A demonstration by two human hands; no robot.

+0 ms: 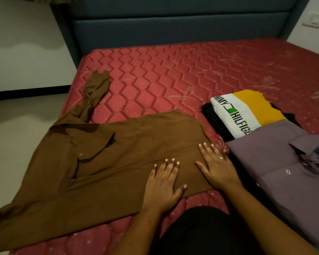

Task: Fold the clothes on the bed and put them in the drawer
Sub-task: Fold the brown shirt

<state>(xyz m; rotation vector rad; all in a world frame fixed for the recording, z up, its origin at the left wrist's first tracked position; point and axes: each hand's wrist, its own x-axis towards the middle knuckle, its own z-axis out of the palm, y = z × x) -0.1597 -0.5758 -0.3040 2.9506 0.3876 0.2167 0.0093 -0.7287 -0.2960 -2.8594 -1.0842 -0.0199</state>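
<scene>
On the mattress (173,70), the brown shirt (118,153) lies under the left hand (162,186) and right hand (217,168), each grip released.

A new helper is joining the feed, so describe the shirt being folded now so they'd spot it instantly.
On the red quilted mattress, look at the near left part. The brown shirt lies spread there, with the left hand and right hand flat on it. Unlike the folded grey shirt and white-and-yellow tee to its right, it alone is brown and spread wide.
</scene>
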